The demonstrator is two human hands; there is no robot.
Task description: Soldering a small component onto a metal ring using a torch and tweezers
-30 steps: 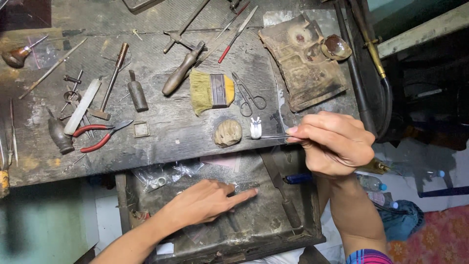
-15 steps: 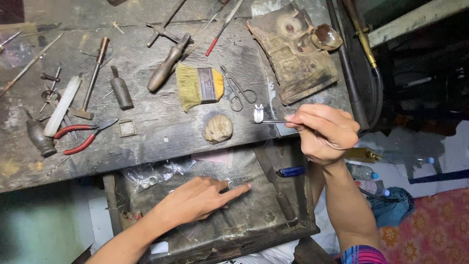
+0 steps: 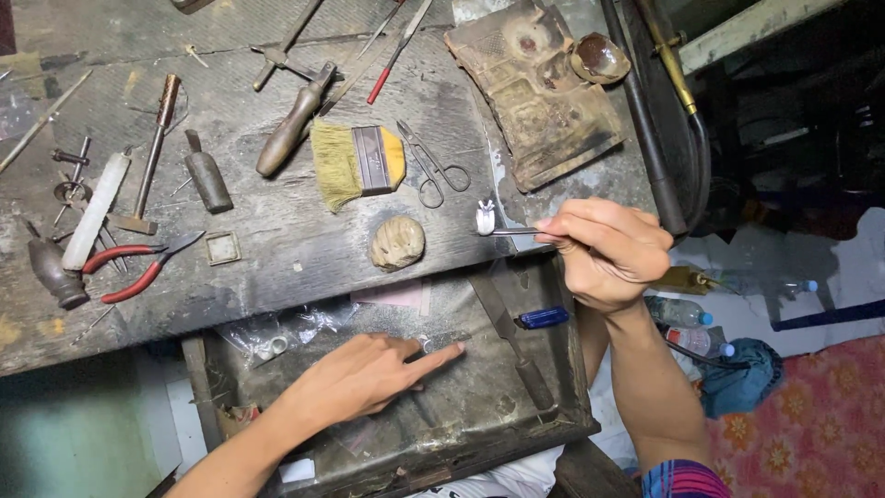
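- Red-handled pliers [image 3: 138, 267] lie at 9 o'clock on the dark workbench [image 3: 277, 231], well apart from both hands.
- The left hand [image 3: 364, 373] lies flat in the open drawer [image 3: 479, 406] at 6 o'clock, forefinger stretched toward 3 o'clock, gripping nothing; it seems to be feeling along the drawer floor.
- The yellow brush [image 3: 355, 161] and a rounded lump [image 3: 397, 243] sit at centre, just above the drawer.
- The small silver piece [image 3: 485, 218] sits at the bench edge, held in the tips of tweezers [image 3: 516, 231].
- The right hand [image 3: 608, 249], at 3 o'clock, is closed, pinching the tweezers, wrist bent, forearm running toward 5 o'clock.
- The step looks like holding the piece; moving it calls for steady pinch pressure.
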